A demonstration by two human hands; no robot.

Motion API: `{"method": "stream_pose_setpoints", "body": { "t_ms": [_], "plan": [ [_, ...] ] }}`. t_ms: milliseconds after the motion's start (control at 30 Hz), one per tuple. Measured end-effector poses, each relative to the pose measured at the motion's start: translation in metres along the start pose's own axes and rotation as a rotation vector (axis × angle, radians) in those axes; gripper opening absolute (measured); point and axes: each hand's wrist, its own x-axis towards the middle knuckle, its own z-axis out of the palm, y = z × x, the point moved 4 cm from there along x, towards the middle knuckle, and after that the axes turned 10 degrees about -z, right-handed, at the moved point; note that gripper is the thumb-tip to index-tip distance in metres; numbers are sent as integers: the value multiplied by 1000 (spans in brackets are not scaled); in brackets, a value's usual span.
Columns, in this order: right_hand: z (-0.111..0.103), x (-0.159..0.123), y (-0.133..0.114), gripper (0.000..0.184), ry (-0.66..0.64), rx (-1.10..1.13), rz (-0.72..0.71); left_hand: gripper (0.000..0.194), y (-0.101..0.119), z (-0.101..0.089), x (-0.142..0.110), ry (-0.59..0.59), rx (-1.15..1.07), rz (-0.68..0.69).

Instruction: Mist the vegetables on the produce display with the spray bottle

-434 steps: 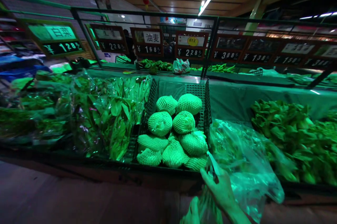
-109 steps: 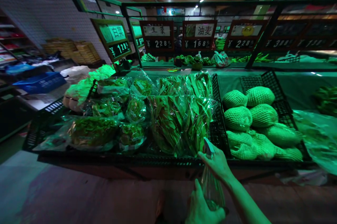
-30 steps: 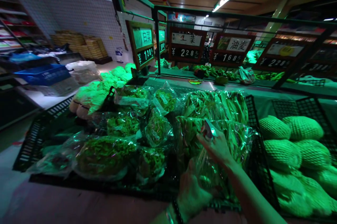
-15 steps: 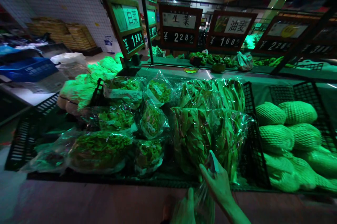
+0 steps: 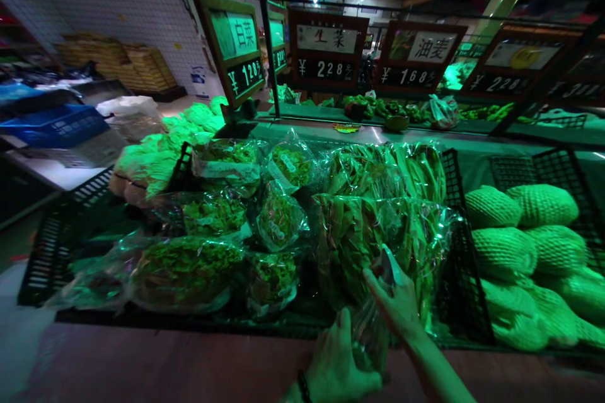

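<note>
Two-handed: gripping soft, prob. light bag (image 5: 372,341) @ neck (best spot) w/ R hand (image 5: 399,309); can't tell if holding w/ L hand (image 5: 331,356).

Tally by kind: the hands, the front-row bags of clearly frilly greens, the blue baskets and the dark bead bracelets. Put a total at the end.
Hands: 2 (left hand, right hand)
Front-row bags of frilly greens: 2
Blue basket: 1
Dark bead bracelet: 1
Total: 6

Dim, green-tinged light; glare on plastic, blurred edges
</note>
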Motion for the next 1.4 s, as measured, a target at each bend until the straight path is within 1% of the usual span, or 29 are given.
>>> {"method": "stream_pose_setpoints", "body": {
  "t_ms": [100,167,233,300,333,400,467,567,667,733,800,833,867,933,967,1033,1100,1167,1200,1267,1333,1400],
  "plan": [
    [4,30,-26,31,10,-37,-80,102,26,-28,4,46,-83,104],
    [12,48,-43,35,11,-76,-162,101,33,-45,7,100,-97,191],
    [24,64,-58,32,-4,-87,-220,101,34,-60,10,169,-92,272],
    [37,75,-67,26,-35,-45,-223,102,29,-72,11,216,-121,325],
    [43,79,-71,25,-46,-18,-217,102,26,-76,12,235,-138,328],
    [56,80,-75,25,-70,4,-216,104,15,-80,11,260,-166,289],
    [66,74,-77,28,-89,-26,-243,105,1,-76,9,252,-187,218],
    [77,54,-74,37,-107,-103,-300,112,-27,-58,7,221,-201,100],
    [84,25,-64,46,-114,-147,-330,119,-54,-38,2,187,-220,64],
    [88,5,-53,44,-135,-143,-300,120,-67,-28,-4,120,-239,52],
    [89,-13,-40,36,-155,-120,-226,116,-78,-22,-9,58,-225,-3],
    [89,-21,-35,35,-150,-111,-198,113,-84,-19,-12,36,-203,-23],
    [87,-28,-32,36,-132,-110,-188,112,-89,-17,-14,24,-173,-36],
    [82,-40,-30,45,-75,-129,-213,115,-98,-12,-16,26,-108,-29],
    [78,-45,-31,48,-45,-143,-233,118,-101,-9,-18,32,-83,-17],
    [72,-53,-35,50,-14,-162,-262,119,-105,-4,-21,42,-58,16],
    [66,-60,-39,49,-17,-171,-278,113,-102,1,-26,33,-59,66],
    [60,-68,-40,48,-31,-167,-265,110,-95,6,-34,-7,-76,100],
    [57,-73,-38,49,-36,-158,-244,111,-92,9,-39,-32,-82,92],
    [48,-85,-31,55,-34,-131,-184,117,-89,16,-48,-61,-75,21],
    [39,-101,-22,61,-27,-98,-125,123,-94,27,-58,-78,-23,-75],
    [31,-120,-12,62,-21,-78,-69,129,-104,38,-68,-110,39,-136]
  ]
}}
